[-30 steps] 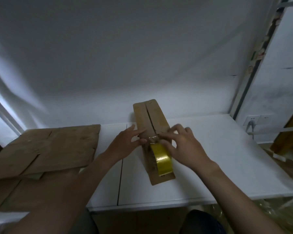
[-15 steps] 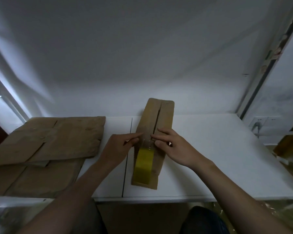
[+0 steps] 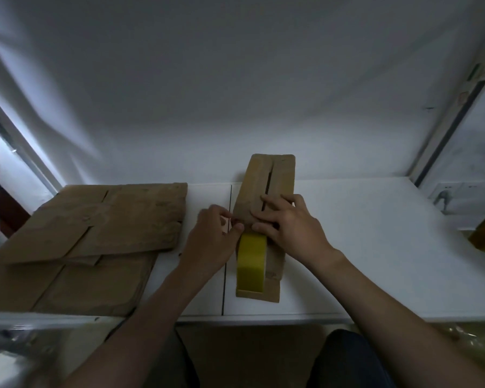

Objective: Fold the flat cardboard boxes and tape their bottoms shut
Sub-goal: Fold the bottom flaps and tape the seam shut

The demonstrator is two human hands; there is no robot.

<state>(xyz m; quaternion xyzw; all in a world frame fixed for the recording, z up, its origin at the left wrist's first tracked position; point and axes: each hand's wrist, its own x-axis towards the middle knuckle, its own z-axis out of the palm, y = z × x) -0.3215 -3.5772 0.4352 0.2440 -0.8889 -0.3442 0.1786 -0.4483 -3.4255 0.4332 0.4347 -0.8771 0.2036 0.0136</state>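
The folded box (image 3: 266,189) lay mid-way along the table (image 3: 375,247), with the yellow tape roll (image 3: 251,259) upright on its near half. The left hand (image 3: 210,242) pinched the tape roll's far edge; the right hand (image 3: 294,228) pressed spread fingers (image 3: 275,198) on the flaps. More flat cardboard (image 3: 109,219) lay left.

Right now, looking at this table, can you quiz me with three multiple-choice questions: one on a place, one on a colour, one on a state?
1. Where does the flat cardboard stack lie relative to the folded box? A. To its left. B. To its right. C. On top of it.
2. What colour is the tape roll? A. Blue. B. Red. C. Yellow.
3. The far part of the box's seam is: A. taped over. B. a bare open slit. C. stapled.
Answers: 1 A, the stack lies left of the box; 2 C, the roll standing on the box is yellow; 3 B, a dark gap shows between the flaps.
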